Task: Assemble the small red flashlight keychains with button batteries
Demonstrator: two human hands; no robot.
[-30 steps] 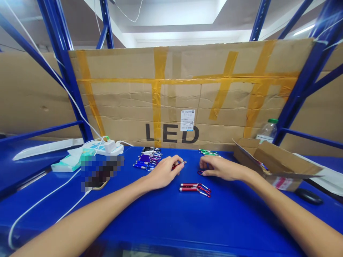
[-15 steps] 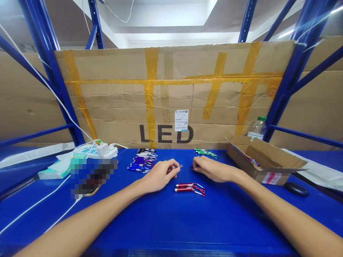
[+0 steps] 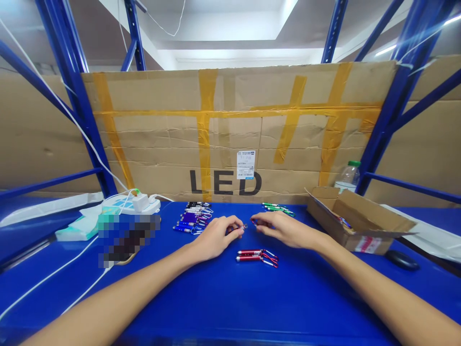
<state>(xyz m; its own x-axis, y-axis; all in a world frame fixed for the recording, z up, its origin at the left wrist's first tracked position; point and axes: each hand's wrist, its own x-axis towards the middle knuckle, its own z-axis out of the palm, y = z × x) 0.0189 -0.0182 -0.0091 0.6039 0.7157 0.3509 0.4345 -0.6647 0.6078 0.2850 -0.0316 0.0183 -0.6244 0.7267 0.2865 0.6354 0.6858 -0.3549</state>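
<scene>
My left hand (image 3: 220,236) is closed in a pinch, with a small silver-ended piece (image 3: 245,226) poking out of its fingertips; the rest of that piece is hidden. Across a narrow gap, my right hand (image 3: 276,225) pinches a tiny dark reddish piece (image 3: 254,222), mostly covered by the fingers. Below the hands lie two red keychain penlights (image 3: 249,258) with carabiner clips, side by side. Several blue, purple, silver and black penlights (image 3: 192,217) form a column beyond my left hand. A few green penlights (image 3: 277,208) rest behind my right hand.
An open cardboard box (image 3: 355,226) with small items inside stands right, a black mouse (image 3: 402,259) before it and a bottle (image 3: 348,177) behind. Left are a power strip (image 3: 144,205), a pixelated phone-like object (image 3: 131,240) and white cables. A tall cardboard sheet (image 3: 173,158) backs the table.
My right hand has turned and lifted slightly, its fingers extending more toward the left hand. The left hand stays nearly in place, still pinching. The whole view has shifted slightly.
</scene>
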